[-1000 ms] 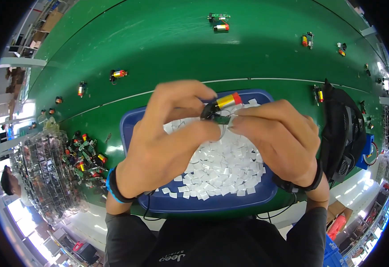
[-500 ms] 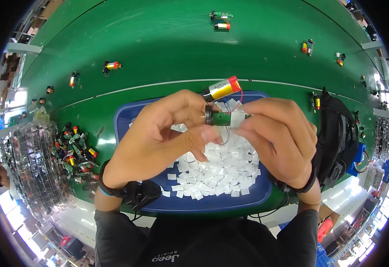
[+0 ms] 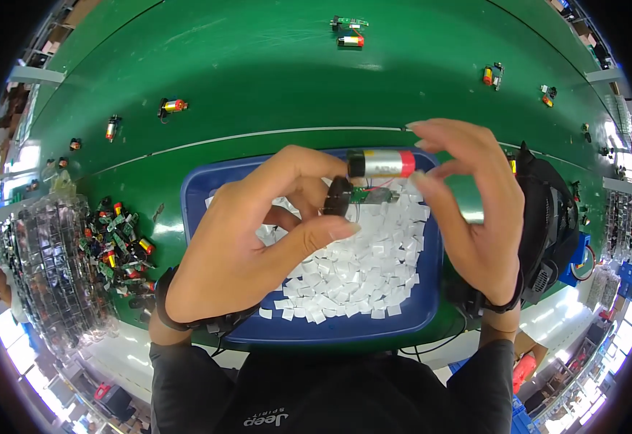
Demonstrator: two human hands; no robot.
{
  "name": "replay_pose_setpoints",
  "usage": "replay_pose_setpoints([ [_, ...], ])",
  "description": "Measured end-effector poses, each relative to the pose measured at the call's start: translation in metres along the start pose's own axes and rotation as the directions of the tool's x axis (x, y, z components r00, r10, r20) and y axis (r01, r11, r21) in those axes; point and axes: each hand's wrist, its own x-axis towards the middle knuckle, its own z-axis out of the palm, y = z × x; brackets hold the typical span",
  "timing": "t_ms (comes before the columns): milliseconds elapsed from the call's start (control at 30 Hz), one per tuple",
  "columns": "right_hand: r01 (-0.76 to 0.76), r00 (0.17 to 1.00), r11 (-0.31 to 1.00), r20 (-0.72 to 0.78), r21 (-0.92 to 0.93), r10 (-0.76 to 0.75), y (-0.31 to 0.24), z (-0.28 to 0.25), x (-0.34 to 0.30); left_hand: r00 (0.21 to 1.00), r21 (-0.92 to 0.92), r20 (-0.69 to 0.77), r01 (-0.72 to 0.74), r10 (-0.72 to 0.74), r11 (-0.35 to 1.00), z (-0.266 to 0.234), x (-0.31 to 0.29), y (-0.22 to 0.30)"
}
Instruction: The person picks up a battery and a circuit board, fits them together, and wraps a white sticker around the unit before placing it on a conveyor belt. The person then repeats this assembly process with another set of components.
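My left hand (image 3: 251,231) is closed on the black round end cap of a small green circuit board (image 3: 374,195), which points to the right. A cylindrical battery (image 3: 381,163), silver and yellow with a red end and a black end, lies just above the board, joined to it by thin wires. My right hand (image 3: 471,195) is open to the right of it, thumb and fingers apart. Its thumb tip is close to the battery's red end; whether they touch I cannot tell. Below both hands, a blue tub (image 3: 316,334) holds many small white square pieces (image 3: 352,275).
A heap of similar board-and-battery units (image 3: 121,242) lies left of the tub, beside stacked clear plastic trays (image 3: 56,267). More units, such as one battery unit (image 3: 350,36), are spread over the green work surface (image 3: 258,72). A black bag (image 3: 547,224) sits at the right.
My right fingers have let go of the board and a white piece at its end, and spread apart to the right. The battery has swung from tilted to nearly level. My left hand keeps its hold.
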Motion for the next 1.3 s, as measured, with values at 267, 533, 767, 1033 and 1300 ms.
replay_pose_setpoints([
  [267,0.265,0.964,0.962,-0.045,0.068,-0.263,0.001,0.005,-0.008,0.980,-0.050,0.194,-0.024,0.033,0.998,0.002,0.003,-0.001],
  [533,0.148,0.988,0.959,0.006,0.241,-0.154,-0.004,-0.011,-0.006,0.935,-0.488,0.343,0.257,-0.088,0.834,0.003,0.005,0.000],
  [767,0.303,0.953,0.952,-0.033,0.043,-0.301,-0.005,0.000,-0.014,0.964,-0.353,0.224,0.215,-0.141,0.910,0.014,0.008,-0.002],
  [1033,0.274,0.958,0.940,-0.031,-0.203,-0.285,-0.015,-0.004,-0.015,0.993,-0.039,0.097,-0.068,0.072,0.997,0.022,0.007,-0.004],
  [1300,0.240,0.956,0.966,-0.147,-0.100,-0.253,-0.013,-0.013,-0.013,0.989,-0.127,0.015,-0.145,0.148,0.981,0.025,0.015,-0.010],
])
